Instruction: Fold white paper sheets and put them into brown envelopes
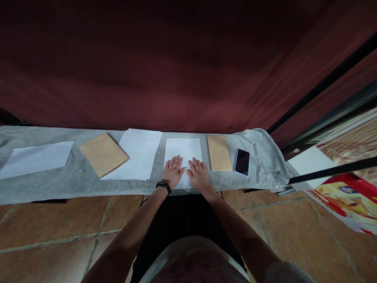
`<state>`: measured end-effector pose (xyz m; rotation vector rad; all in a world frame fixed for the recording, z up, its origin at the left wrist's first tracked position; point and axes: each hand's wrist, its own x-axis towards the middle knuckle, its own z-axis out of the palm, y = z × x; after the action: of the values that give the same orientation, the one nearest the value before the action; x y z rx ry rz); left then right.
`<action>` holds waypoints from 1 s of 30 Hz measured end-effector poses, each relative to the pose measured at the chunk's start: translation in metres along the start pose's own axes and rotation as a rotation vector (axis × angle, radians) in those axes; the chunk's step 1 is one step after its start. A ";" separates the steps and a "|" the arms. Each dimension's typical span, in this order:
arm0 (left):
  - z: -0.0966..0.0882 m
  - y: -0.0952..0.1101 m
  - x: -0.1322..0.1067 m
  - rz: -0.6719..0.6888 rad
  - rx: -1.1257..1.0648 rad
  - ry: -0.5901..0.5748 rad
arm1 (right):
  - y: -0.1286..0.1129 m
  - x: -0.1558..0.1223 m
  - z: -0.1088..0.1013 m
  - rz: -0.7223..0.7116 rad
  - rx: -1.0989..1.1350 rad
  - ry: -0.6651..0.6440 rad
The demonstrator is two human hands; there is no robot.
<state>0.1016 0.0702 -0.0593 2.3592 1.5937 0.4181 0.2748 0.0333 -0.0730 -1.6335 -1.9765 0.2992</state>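
Observation:
Directly in front of me a white sheet of paper [183, 147] lies on the grey cloth of a narrow table. My left hand [173, 171] rests flat on its left part, fingers pointing away from me, a dark band on the wrist. On the right part lies my right hand [198, 173], also flat with the fingers a little apart. Neither hand grips anything. Just right of the paper is a brown envelope or pad [219, 153]. Left of it, more white sheets [141, 151] are partly covered by a second brown envelope or pad [103, 154].
A phone [242, 162] lies at the right on the grey cloth [268, 173]. Another white paper [38, 158] is at the far left. Behind the table hangs a dark red curtain [176, 90]. Black poles [332, 171] and a red and yellow box [350, 200] stand at the right.

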 end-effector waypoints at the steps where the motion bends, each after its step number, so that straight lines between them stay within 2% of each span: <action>1: -0.001 -0.006 -0.002 -0.011 0.006 0.013 | 0.000 -0.001 -0.001 0.008 -0.008 0.005; 6: -0.013 -0.031 -0.029 -0.030 0.096 0.044 | 0.002 -0.009 -0.007 0.010 -0.115 0.012; 11: -0.023 -0.038 -0.074 0.117 0.196 0.011 | 0.009 -0.028 -0.021 -0.024 -0.270 -0.026; 14: -0.029 -0.041 -0.090 0.210 0.203 -0.032 | 0.013 -0.039 -0.029 -0.062 -0.289 -0.049; 20: -0.042 -0.054 -0.086 0.232 0.081 -0.127 | 0.021 -0.055 -0.044 -0.168 -0.191 -0.123; 25: -0.047 -0.055 -0.084 0.200 -0.059 -0.117 | 0.029 -0.061 -0.060 -0.245 -0.038 -0.209; 30: -0.059 -0.044 -0.098 0.209 -0.275 -0.096 | 0.039 -0.070 -0.072 -0.186 0.166 -0.168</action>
<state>0.0071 -0.0013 -0.0296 2.3001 1.1689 0.5208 0.3542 -0.0370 -0.0526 -1.3483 -2.1470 0.5286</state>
